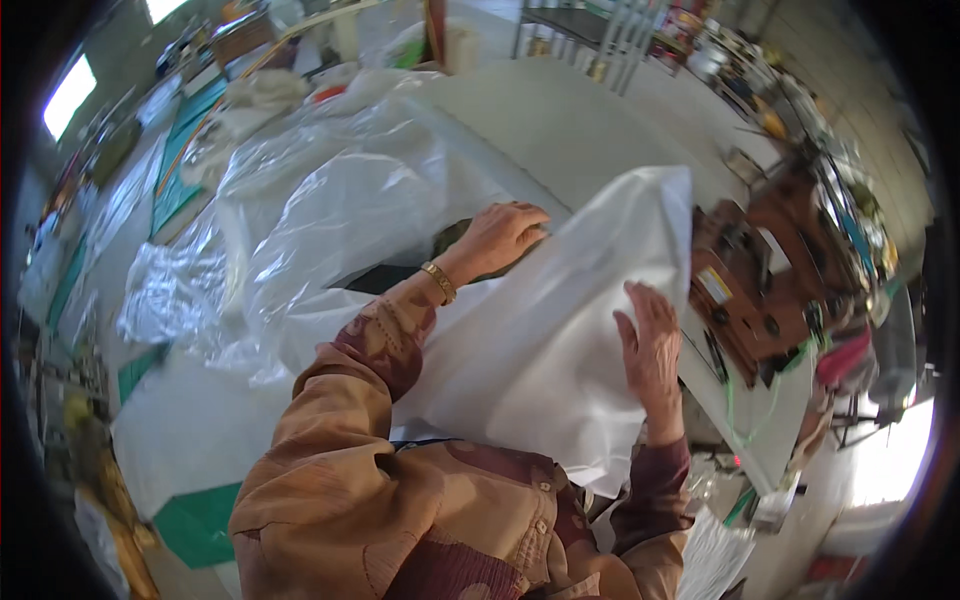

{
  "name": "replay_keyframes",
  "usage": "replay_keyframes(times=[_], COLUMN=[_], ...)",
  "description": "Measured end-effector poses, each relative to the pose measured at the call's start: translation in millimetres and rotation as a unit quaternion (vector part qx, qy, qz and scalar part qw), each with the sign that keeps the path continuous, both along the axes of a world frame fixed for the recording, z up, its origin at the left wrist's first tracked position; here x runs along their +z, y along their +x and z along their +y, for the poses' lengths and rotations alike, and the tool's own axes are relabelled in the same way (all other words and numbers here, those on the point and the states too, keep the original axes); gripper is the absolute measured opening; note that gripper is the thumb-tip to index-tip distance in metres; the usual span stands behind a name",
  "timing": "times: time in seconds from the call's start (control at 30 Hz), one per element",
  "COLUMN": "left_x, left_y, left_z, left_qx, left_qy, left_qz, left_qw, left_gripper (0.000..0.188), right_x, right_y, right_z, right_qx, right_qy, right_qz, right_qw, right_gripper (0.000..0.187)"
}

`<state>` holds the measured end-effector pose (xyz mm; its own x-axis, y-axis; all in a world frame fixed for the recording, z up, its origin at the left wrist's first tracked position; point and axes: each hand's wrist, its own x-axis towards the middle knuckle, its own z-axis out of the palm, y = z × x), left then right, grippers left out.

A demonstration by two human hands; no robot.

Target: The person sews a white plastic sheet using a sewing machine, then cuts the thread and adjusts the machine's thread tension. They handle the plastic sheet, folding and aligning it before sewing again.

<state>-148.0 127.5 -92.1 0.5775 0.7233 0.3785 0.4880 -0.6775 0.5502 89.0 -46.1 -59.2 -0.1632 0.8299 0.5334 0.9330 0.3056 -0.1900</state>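
A large white sheet [540, 345] spreads in front of me and rises to a pointed corner at the upper right. My left hand [497, 238] is at its left edge, fingers bent and close together. They look closed on that edge, though the fingertips are partly hidden. Against the right part of the sheet lies my right hand [652, 338], open, with its thumb apart from the fingers. Clear plastic sheeting [330, 210] is heaped in loose folds to the left. Something dark [385, 277] shows beneath my left wrist.
A pale grey work surface [560, 115] extends beyond the sheet. At the right stands a brown box-like machine [775, 275] close to the sheet's edge. Green sheeting [205, 525] shows at the lower left. Metal legs [625, 45] stand at the back, and clutter lines the walls.
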Motion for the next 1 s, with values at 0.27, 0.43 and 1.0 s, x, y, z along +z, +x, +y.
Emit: replay_keyframes(times=[0.27, 0.43, 1.0], left_x=[-129.8, -188.6, 33.1], left_y=[-170.2, -238.1, -338.3], left_z=[78.1, 103.3, 136.9], left_qx=[0.266, 0.374, 0.189], left_qy=[-0.004, -0.081, 0.009], left_qz=[0.247, 0.347, -0.252], left_qw=[0.932, 0.856, 0.949], left_gripper=[0.028, 0.021, 0.013], right_x=[-57.9, -59.7, -32.9], right_y=[23.4, 19.7, -2.9], right_z=[85.3, 85.0, 75.2], right_qx=[-0.025, -0.048, -0.003], right_qy=[-0.077, -0.078, 0.042], right_qz=[-0.054, -0.057, -0.014], right_qw=[0.995, 0.994, 0.999], right_gripper=[0.042, 0.041, 0.031])
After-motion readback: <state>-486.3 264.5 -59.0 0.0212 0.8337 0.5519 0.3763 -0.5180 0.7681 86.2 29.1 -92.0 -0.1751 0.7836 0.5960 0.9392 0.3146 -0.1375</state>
